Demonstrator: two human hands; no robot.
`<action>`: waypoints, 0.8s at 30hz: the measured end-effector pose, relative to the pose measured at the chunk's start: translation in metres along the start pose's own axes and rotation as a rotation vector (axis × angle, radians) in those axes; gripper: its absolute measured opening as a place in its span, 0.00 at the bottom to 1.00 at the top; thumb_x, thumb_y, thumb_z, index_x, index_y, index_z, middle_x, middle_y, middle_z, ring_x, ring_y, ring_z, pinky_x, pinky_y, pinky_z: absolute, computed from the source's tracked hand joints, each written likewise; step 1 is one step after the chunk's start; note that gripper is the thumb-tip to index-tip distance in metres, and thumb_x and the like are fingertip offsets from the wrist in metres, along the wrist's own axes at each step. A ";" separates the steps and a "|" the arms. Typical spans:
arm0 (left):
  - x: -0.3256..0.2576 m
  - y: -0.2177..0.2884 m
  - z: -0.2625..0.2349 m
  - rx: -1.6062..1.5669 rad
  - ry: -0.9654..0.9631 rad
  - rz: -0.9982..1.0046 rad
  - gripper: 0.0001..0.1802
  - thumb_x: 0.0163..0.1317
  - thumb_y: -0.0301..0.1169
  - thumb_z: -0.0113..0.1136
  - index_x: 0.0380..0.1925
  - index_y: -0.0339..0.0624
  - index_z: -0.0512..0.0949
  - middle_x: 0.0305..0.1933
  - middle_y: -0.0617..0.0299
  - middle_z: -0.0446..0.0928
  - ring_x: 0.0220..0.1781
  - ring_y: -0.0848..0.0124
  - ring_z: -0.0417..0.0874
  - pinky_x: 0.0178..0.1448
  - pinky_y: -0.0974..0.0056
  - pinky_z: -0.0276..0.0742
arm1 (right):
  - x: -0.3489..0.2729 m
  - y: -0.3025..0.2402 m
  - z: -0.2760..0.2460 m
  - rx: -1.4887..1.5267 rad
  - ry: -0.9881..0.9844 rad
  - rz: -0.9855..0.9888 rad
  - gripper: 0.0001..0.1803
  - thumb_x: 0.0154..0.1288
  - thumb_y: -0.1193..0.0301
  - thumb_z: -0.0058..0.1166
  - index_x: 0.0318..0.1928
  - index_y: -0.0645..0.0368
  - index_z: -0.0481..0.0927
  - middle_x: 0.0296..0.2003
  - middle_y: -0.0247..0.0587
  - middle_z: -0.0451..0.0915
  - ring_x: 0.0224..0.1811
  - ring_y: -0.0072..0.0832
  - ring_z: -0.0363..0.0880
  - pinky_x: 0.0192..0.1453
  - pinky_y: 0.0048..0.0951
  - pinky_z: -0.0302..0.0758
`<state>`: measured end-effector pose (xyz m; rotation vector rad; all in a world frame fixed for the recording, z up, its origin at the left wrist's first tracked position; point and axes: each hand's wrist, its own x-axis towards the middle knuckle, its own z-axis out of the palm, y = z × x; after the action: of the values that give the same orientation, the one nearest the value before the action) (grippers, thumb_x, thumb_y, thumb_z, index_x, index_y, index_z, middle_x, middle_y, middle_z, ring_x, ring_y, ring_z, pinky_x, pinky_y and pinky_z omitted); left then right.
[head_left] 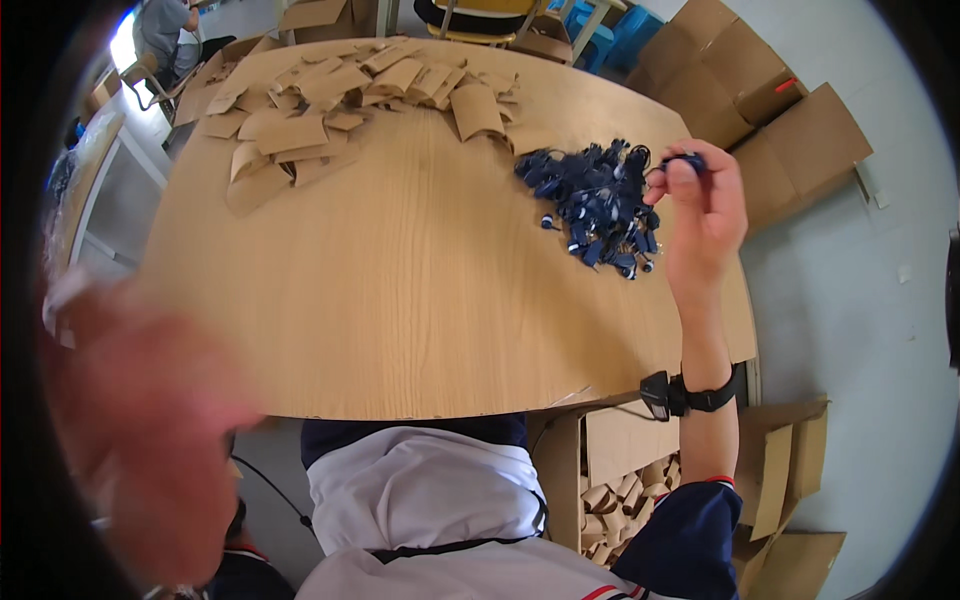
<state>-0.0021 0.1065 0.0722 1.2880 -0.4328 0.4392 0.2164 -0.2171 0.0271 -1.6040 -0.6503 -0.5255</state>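
Observation:
My right hand [706, 200] is raised at the right side of the table, its thumb and fingers pinched on a small dark blue piece [688, 162]. Just left of it lies a pile of similar dark blue pieces [598, 205], some with thin cords and pale ends; their exact kind is too small to tell. My left hand [150, 400] is close to the camera at the lower left, badly smeared by motion, so its fingers cannot be made out. Many curved brown cardboard pieces [300, 135] lie loosely spread over the far left of the wooden table [400, 290].
An open box [600, 440] with rolled cardboard pieces stands below the table's front edge at the right. More cardboard boxes [790, 130] stand beyond the right edge. A chair [480, 22] and blue stools [610, 35] are behind the table. Another person [165, 40] sits at far left.

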 end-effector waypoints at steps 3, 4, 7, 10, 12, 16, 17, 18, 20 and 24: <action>0.061 -0.056 0.044 0.304 -0.216 -0.117 0.26 0.67 0.38 0.56 0.61 0.34 0.70 0.52 0.52 0.77 0.48 0.66 0.78 0.56 0.63 0.75 | 0.004 -0.025 -0.012 -0.023 0.062 -0.115 0.12 0.74 0.72 0.50 0.52 0.66 0.70 0.41 0.42 0.76 0.37 0.22 0.79 0.39 0.26 0.81; 0.077 -0.074 0.056 0.249 -0.264 -0.095 0.27 0.67 0.38 0.56 0.61 0.34 0.69 0.54 0.52 0.76 0.52 0.66 0.78 0.59 0.63 0.73 | 0.006 -0.034 -0.010 0.007 0.115 -0.138 0.12 0.73 0.73 0.50 0.52 0.66 0.70 0.41 0.43 0.76 0.35 0.23 0.79 0.36 0.26 0.82; 0.102 -0.114 0.092 0.209 -0.307 -0.043 0.26 0.68 0.39 0.58 0.60 0.34 0.69 0.59 0.53 0.75 0.60 0.69 0.76 0.64 0.63 0.70 | 0.008 -0.063 0.005 0.004 0.109 -0.199 0.13 0.72 0.73 0.51 0.52 0.66 0.70 0.41 0.43 0.76 0.33 0.23 0.80 0.34 0.26 0.82; 0.108 -0.140 0.106 0.135 -0.207 -0.027 0.21 0.67 0.35 0.58 0.55 0.32 0.73 0.51 0.52 0.80 0.52 0.74 0.80 0.53 0.68 0.75 | 0.008 -0.071 0.032 0.065 0.091 -0.168 0.12 0.71 0.74 0.53 0.52 0.65 0.70 0.40 0.42 0.76 0.29 0.21 0.80 0.31 0.23 0.80; 0.111 -0.142 0.108 -0.186 -0.345 -0.299 0.16 0.68 0.33 0.56 0.47 0.30 0.77 0.40 0.57 0.83 0.43 0.75 0.84 0.45 0.71 0.78 | 0.002 -0.079 0.039 0.116 0.054 -0.103 0.08 0.72 0.74 0.52 0.47 0.65 0.73 0.38 0.40 0.75 0.28 0.21 0.77 0.29 0.20 0.75; 0.107 -0.131 0.113 -0.155 -0.190 -0.251 0.14 0.69 0.31 0.58 0.44 0.28 0.79 0.32 0.61 0.83 0.31 0.77 0.82 0.37 0.71 0.79 | -0.013 -0.073 0.033 -0.011 0.066 -0.072 0.07 0.66 0.76 0.60 0.41 0.63 0.76 0.31 0.34 0.78 0.23 0.11 0.71 0.25 0.14 0.66; 0.104 -0.132 0.110 -0.133 -0.165 -0.261 0.14 0.69 0.31 0.58 0.44 0.28 0.79 0.32 0.61 0.83 0.31 0.77 0.82 0.37 0.71 0.79 | -0.018 -0.071 0.037 0.018 0.053 -0.060 0.07 0.66 0.76 0.60 0.41 0.63 0.76 0.31 0.34 0.78 0.23 0.11 0.71 0.25 0.14 0.66; 0.102 -0.133 0.106 -0.061 -0.178 -0.190 0.13 0.69 0.30 0.58 0.45 0.29 0.79 0.32 0.59 0.83 0.31 0.77 0.82 0.36 0.70 0.78 | -0.021 -0.070 0.040 -0.022 0.062 -0.016 0.07 0.65 0.77 0.61 0.40 0.63 0.76 0.30 0.34 0.78 0.23 0.11 0.71 0.24 0.14 0.66; 0.098 -0.131 0.092 0.227 -0.221 -0.059 0.11 0.68 0.26 0.57 0.47 0.32 0.79 0.31 0.54 0.83 0.33 0.71 0.85 0.35 0.64 0.78 | -0.020 -0.070 0.051 -0.078 0.076 0.151 0.08 0.64 0.76 0.63 0.41 0.63 0.78 0.30 0.33 0.78 0.23 0.11 0.71 0.24 0.14 0.65; 0.091 -0.151 0.080 0.491 -0.206 0.297 0.15 0.67 0.27 0.58 0.52 0.34 0.74 0.35 0.51 0.82 0.34 0.63 0.86 0.33 0.61 0.78 | -0.020 -0.063 0.046 0.158 -0.088 0.474 0.13 0.65 0.71 0.61 0.47 0.63 0.79 0.30 0.30 0.77 0.24 0.12 0.71 0.26 0.15 0.66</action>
<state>0.1509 0.0015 0.0163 1.7615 -0.7256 0.6941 0.1581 -0.1689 0.0540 -1.5686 -0.3453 -0.0531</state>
